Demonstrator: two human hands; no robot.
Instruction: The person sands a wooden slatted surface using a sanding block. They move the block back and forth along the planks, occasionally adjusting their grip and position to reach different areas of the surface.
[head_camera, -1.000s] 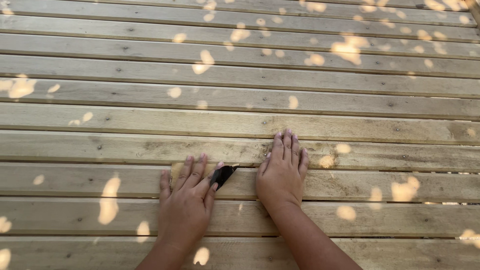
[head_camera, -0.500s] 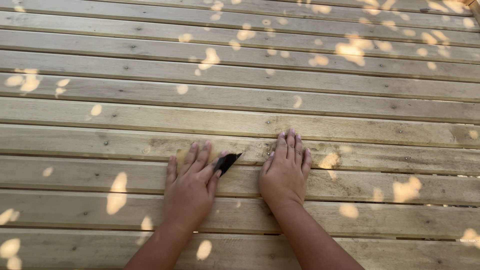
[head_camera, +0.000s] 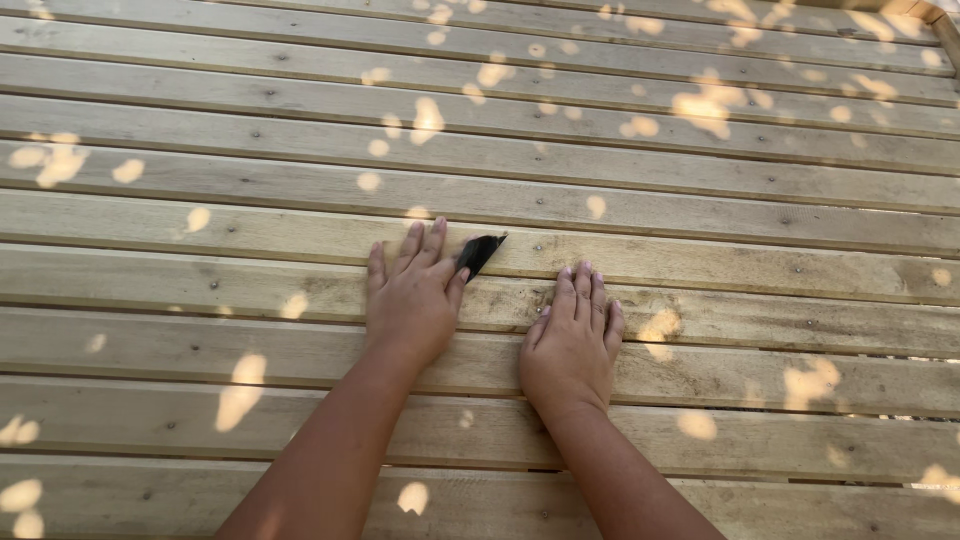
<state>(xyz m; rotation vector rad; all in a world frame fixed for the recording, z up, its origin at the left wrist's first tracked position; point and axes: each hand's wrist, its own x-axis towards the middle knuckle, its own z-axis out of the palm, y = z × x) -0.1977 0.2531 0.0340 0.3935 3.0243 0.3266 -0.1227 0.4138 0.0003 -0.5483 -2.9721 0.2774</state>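
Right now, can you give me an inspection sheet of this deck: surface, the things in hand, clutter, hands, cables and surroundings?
Surface: wooden deck boards with narrow gaps, screw heads, dappled sun spots.
Things: small dark scraper lying on a board, poking out beside the left hand.
Clutter: nothing seen.
Hands: left hand flat on the boards, touching the scraper; right hand flat, palm down, holding nothing.
Cables: nothing seen.
Surroundings: only decking in view.

A small black pointed scrap (head_camera: 479, 254) lies flat on a pale wooden plank, tip angled up-right.
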